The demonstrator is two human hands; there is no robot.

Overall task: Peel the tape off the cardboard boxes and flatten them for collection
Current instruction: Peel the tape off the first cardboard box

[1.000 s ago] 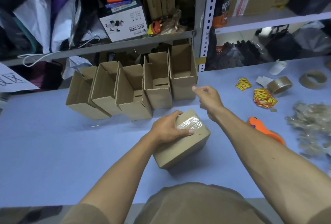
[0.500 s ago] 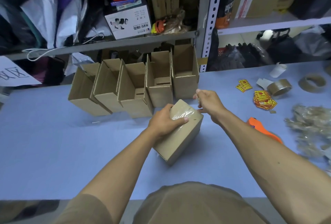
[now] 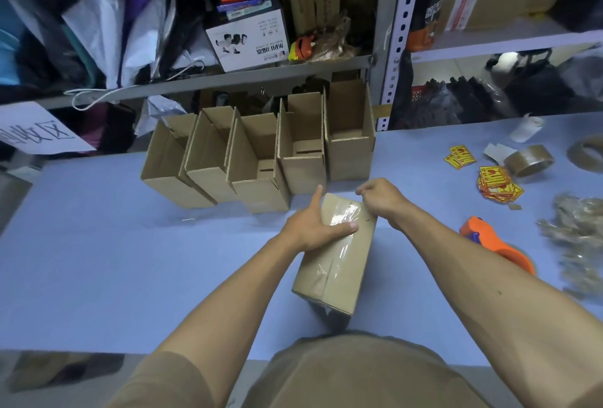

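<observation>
Turned taped box (image 3: 339, 254) (five open boxes (image 3: 261, 153) behind)

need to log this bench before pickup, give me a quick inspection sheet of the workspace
surface: blue table, mostly bare on the person's left
job's things: taped box lying on the table, clear tape along its top; five open boxes in a row behind it
clutter: orange tape dispenser, tape roll, yellow stickers, heap of peeled tape
hands: left hand grips the taped box; right hand curled at its far end, seemingly pinching tape
cables: white cord hanging off the shelf
surroundings: metal shelving packed with bags and cartons
</observation>
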